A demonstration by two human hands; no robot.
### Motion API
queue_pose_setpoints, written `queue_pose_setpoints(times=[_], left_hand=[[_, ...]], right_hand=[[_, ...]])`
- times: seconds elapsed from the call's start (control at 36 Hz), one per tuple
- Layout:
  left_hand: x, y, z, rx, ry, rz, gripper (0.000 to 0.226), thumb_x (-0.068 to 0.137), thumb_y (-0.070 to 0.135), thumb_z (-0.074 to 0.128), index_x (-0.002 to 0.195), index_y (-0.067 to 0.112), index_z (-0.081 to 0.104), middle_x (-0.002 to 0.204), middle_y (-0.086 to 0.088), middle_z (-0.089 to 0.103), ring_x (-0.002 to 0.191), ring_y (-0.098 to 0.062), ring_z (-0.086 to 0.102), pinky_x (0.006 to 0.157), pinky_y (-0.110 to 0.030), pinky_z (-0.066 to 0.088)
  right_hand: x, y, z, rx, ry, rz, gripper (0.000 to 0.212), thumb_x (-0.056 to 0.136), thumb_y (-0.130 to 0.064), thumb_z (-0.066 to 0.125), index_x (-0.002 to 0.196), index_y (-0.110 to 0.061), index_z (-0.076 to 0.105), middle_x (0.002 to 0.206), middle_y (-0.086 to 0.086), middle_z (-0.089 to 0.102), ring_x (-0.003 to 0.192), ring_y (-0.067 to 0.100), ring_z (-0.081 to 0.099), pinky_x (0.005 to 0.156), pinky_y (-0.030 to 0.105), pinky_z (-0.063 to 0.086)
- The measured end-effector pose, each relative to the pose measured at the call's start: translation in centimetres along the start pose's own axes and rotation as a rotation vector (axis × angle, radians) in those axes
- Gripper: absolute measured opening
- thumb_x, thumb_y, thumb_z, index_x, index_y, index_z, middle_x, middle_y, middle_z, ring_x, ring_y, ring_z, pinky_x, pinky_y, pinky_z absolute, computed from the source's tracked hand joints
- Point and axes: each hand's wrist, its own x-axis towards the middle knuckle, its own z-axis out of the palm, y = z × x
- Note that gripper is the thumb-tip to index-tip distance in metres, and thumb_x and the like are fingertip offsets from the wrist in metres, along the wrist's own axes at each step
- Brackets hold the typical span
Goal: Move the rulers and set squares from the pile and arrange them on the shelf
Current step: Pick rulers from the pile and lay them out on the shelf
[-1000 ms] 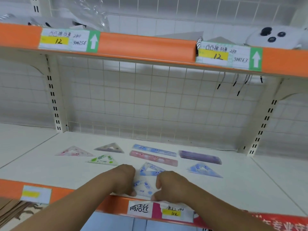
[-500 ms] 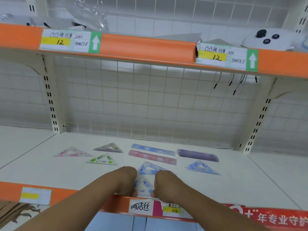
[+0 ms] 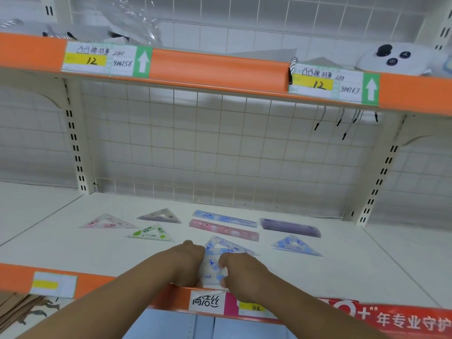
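Holding a blue set square (image 3: 212, 266) between both hands, I keep it right at the front edge (image 3: 102, 281) of the shelf (image 3: 73, 250). My left hand (image 3: 187, 264) and my right hand (image 3: 241, 274) have curled fingers, and both pinch its sides. A second ago my hands were wider apart. Now they have come in close, and the piece sits snug between them. I think I am setting it straight, so this one is nearly in its place.

Just behind it lies another set square (image 3: 228, 245), and the two may be touching. I must not bump that one. Off to the right is a third blue one (image 3: 297, 245). To the left are a green set square (image 3: 151, 233), a pink set square (image 3: 107, 222) and a purple set square (image 3: 160, 216). Further back lie a pink ruler (image 3: 223, 228), a blue ruler (image 3: 223, 217) and some purple rulers (image 3: 289, 227).

I cannot see the pile from here. The front edge is very near, so the piece could slip off. White shelf shows on both sides of my hands, and more behind the rulers, up to the wire wall (image 3: 220, 155).
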Motion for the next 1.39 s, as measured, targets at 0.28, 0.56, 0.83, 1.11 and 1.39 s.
queue_pose_setpoints(times=[0.28,0.56,0.83,1.11,1.39], left_hand=[[0.1,0.0,-0.1,0.136,0.118,0.056,0.028,0.094,0.020,0.051,0.118,0.006,0.053,0.123,-0.014,0.053,0.112,-0.026,0.053,0.087,-0.028,0.042],[0.3,0.4,0.0,0.143,0.170,0.083,0.026,0.096,0.019,0.048,0.117,0.005,0.056,0.122,-0.016,0.055,0.112,-0.027,0.053,0.087,-0.029,0.040],[0.7,1.7,-0.2,0.080,0.184,0.114,0.027,0.095,0.019,0.051,0.116,0.004,0.060,0.118,-0.016,0.058,0.090,-0.019,0.048,0.074,-0.024,0.034],[1.3,3.2,-0.1,0.044,0.150,0.157,0.010,0.094,0.021,0.053,0.097,0.012,0.057,0.081,-0.002,0.051,0.085,-0.018,0.047,0.061,-0.016,0.034],[1.6,3.8,-0.1,0.045,0.062,0.135,0.038,0.088,0.036,0.063,0.113,0.007,0.061,0.118,-0.013,0.061,0.107,-0.026,0.057,0.086,-0.031,0.045]], right_hand=[[0.3,1.2,0.0,-0.061,0.054,-0.036,0.034,0.097,-0.015,0.050,0.130,-0.011,0.050,0.124,0.014,0.053,0.113,0.030,0.053,0.080,0.032,0.041],[0.2,1.2,-0.4,-0.200,0.156,-0.012,0.041,0.093,-0.037,0.058,0.125,-0.012,0.051,0.120,0.011,0.053,0.109,0.028,0.055,0.076,0.032,0.037],[-0.2,2.5,-0.5,-0.194,0.185,0.016,0.037,0.094,-0.034,0.058,0.123,-0.012,0.052,0.119,0.009,0.053,0.109,0.027,0.056,0.082,0.034,0.044],[-1.0,4.4,-0.7,-0.134,0.150,0.053,0.042,0.093,-0.041,0.056,0.127,-0.017,0.053,0.122,0.005,0.053,0.111,0.024,0.054,0.088,0.034,0.043],[-1.6,8.9,-2.3,-0.125,0.160,0.158,0.036,0.093,-0.037,0.054,0.120,-0.014,0.054,0.126,0.003,0.052,0.112,0.022,0.054,0.082,0.030,0.042]])
